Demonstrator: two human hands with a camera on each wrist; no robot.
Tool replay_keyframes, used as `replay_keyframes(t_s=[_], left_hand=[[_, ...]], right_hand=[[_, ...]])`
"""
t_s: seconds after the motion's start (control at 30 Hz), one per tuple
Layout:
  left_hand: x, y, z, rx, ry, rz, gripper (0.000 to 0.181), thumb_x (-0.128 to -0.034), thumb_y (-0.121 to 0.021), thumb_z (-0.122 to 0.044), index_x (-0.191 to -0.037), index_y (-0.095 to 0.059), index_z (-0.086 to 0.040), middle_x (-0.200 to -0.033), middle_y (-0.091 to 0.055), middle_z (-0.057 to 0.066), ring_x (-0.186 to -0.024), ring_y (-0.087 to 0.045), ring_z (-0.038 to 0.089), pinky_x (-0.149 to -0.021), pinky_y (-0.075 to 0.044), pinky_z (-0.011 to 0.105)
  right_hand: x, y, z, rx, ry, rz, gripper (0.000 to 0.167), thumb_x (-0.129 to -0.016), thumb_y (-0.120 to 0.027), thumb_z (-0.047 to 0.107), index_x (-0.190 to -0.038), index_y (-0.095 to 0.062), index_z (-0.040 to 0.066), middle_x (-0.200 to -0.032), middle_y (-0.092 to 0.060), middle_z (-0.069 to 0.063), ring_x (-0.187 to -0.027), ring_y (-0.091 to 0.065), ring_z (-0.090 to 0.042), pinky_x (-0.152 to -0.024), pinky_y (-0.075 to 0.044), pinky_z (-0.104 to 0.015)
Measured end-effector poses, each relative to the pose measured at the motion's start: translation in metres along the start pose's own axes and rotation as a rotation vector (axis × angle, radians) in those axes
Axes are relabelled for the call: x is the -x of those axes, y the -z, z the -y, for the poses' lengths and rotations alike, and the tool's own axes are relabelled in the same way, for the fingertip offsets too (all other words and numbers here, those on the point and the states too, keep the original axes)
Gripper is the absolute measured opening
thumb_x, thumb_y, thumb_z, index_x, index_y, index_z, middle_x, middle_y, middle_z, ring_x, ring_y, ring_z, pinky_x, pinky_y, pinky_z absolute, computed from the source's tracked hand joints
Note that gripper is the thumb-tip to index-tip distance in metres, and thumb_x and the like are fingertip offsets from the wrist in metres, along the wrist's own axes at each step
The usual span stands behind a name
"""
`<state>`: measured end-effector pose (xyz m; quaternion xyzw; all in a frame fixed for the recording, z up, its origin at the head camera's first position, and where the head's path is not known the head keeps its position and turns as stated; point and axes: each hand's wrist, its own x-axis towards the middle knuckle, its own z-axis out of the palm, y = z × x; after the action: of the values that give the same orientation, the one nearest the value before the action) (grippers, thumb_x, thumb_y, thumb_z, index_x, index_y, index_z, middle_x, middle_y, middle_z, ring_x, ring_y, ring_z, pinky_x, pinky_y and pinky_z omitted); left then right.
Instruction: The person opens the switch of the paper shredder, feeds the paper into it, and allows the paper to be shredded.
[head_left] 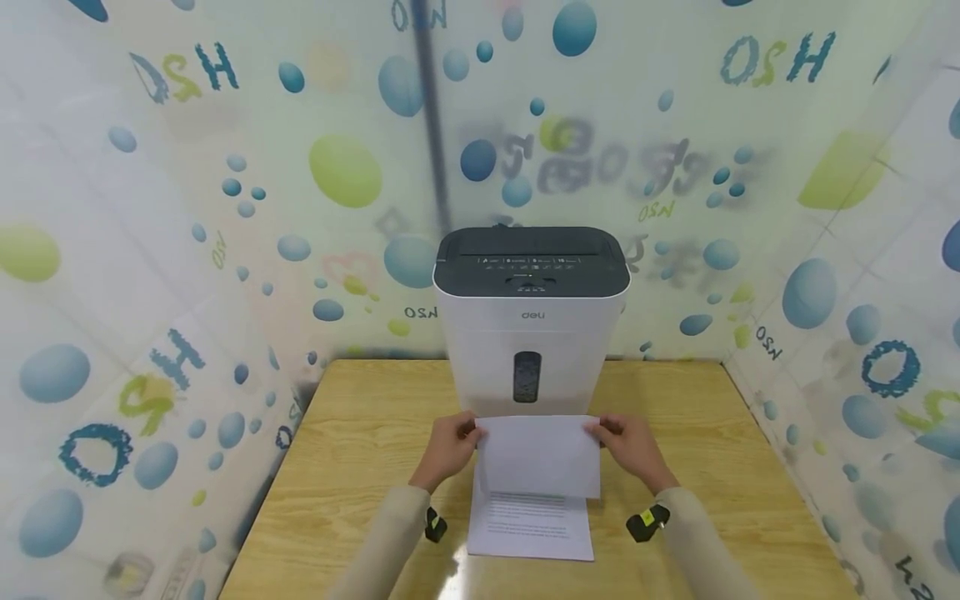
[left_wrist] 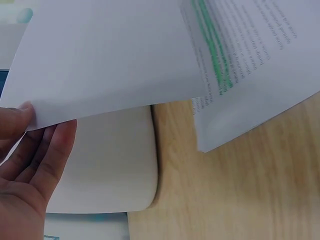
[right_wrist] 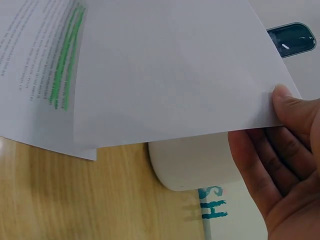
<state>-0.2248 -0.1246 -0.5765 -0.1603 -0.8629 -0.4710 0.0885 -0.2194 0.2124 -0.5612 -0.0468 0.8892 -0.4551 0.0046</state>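
Observation:
A blank white sheet of paper [head_left: 537, 458] is held up level between both hands, in front of a white paper shredder [head_left: 487, 358] with a dark top. My left hand [head_left: 448, 452] pinches its far left corner between thumb and fingers. At the far right corner, my right hand [head_left: 633, 452] does the same. Under the held sheet lies printed paper [head_left: 528, 533] on the table, with lines marked in green [left_wrist: 212, 45]. The held sheet covers the upper part of that print. In the right wrist view the thumb [right_wrist: 290, 102] presses on the sheet from above.
The shredder stands at the back of the wooden table [head_left: 375, 433], close to a patterned curtain [head_left: 345, 233]. Similar curtains hang at both sides. A dark oval window [head_left: 527, 377] sits in the shredder's front. Each wrist wears a small black device [head_left: 647, 523].

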Motion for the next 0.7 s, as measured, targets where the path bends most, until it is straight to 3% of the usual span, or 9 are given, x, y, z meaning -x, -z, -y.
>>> replay_keyframes(t_s=[0.33,0.7], left_hand=[[-0.020,0.018,-0.011,-0.009,-0.033,-0.028,0.024,-0.0940,-0.070,-0.003,-0.074,-0.060,-0.011,-0.068,-0.060,-0.001,-0.061,-0.052,0.005,-0.056,-0.047,0.021],[-0.043,0.035,-0.034,-0.050,-0.064,-0.060,0.019,-0.0946,-0.071,-0.006,-0.078,-0.063,-0.009,-0.072,-0.063,0.002,-0.064,-0.054,0.011,-0.060,-0.049,0.024]], right_hand=[[-0.013,0.012,0.021,-0.024,0.034,-0.012,0.018,-0.100,-0.068,0.022,-0.105,-0.077,0.006,-0.099,-0.078,-0.010,-0.085,-0.073,-0.017,-0.077,-0.061,-0.034],[-0.025,0.029,0.044,-0.036,0.080,-0.060,0.027,-0.099,-0.070,0.027,-0.109,-0.078,0.004,-0.101,-0.079,-0.014,-0.084,-0.075,-0.020,-0.075,-0.058,-0.031]])
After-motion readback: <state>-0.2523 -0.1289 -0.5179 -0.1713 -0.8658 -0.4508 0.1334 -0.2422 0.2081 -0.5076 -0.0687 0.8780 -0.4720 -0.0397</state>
